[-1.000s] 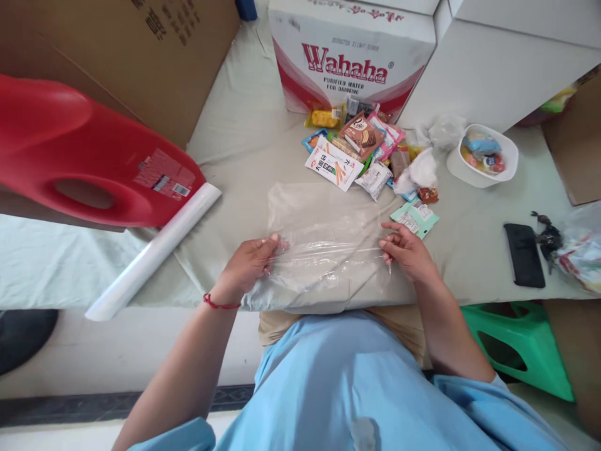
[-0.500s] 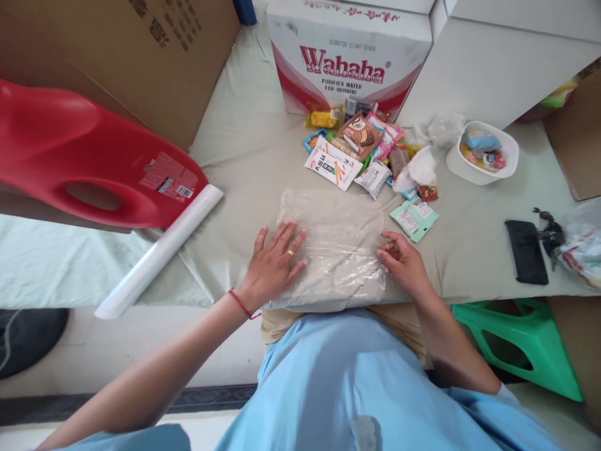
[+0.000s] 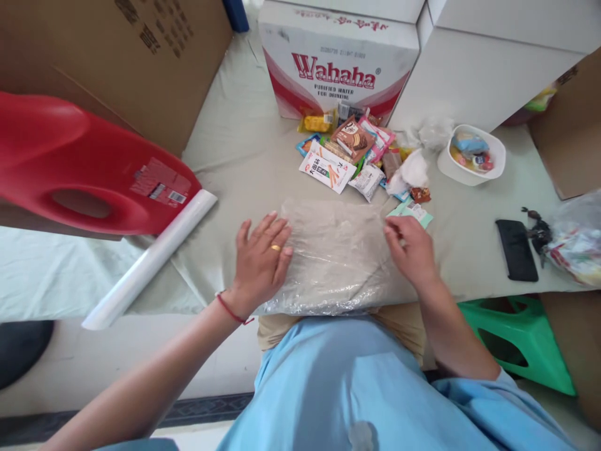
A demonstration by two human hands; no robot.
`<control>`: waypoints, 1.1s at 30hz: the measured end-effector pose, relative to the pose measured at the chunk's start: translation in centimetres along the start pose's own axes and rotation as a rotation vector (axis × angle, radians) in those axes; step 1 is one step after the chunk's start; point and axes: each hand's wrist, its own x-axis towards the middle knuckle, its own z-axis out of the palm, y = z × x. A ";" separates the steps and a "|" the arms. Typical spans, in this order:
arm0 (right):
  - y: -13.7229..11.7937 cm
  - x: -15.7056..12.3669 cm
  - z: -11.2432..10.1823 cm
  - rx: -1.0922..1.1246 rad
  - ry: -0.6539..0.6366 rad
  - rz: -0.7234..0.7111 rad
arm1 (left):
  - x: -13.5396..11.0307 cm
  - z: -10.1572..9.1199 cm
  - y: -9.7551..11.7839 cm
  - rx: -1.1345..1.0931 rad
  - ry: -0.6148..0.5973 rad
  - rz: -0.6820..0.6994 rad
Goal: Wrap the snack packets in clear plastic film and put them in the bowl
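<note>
A thin clear plastic sheet or bag (image 3: 335,250) lies spread out, slightly wrinkled, at the table's front edge. My left hand (image 3: 263,260) rests flat along its left side, fingers stretched and a little apart. At the opposite side, my right hand (image 3: 413,250) has curled fingers with the thumb close to the index finger; what is between them, if anything, I cannot make out. A mint-green packet (image 3: 412,212) is partly covered by that hand. Beyond the plastic lies a pile of wrapped snacks, with a white packet (image 3: 327,168) in front.
A white roll of film (image 3: 153,257) leans by a red plastic jug (image 3: 98,169) on the left. Behind the snacks stands a Wahaha carton (image 3: 338,69). On the right are a white tub (image 3: 467,172), a black phone (image 3: 516,250) and a filled plastic bag (image 3: 577,241).
My right hand has moved rightward and now overlaps the green packet. My left hand has shifted slightly left. The plastic between them looks smoother, and the view has turned a little.
</note>
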 end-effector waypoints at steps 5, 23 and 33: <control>0.1 1.1 4.9 -0.108 -0.205 -0.174 | 1.7 3.0 -0.7 0.046 -0.259 -0.068; -2.3 13.8 5.3 -0.405 -0.169 0.368 | 0.9 3.4 -1.6 0.084 -0.322 -0.149; 1.9 8.5 0.3 -0.273 -0.075 -0.020 | 0.7 3.2 -1.1 0.100 -0.346 -0.202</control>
